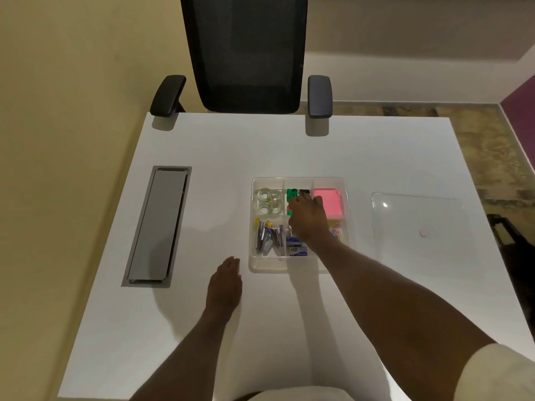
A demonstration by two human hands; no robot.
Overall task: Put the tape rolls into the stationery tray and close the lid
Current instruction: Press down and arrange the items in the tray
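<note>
A clear plastic stationery tray (301,269) with several compartments sits in the middle of the white table. Several clear tape rolls (269,201) lie in its far left compartment. The clear lid (417,227) lies flat on the table to the right of the tray. My right hand (308,219) reaches into the tray's middle compartment, over green and black clips (293,193); its fingers point down and I cannot see whether they hold anything. My left hand (224,285) rests flat on the table just left of the tray's near corner, holding nothing.
Pink sticky notes (330,202), staplers (267,238), staple boxes and coloured paper clips fill other compartments. A grey cable hatch (157,225) is set into the table on the left. A black office chair (246,53) stands at the far edge.
</note>
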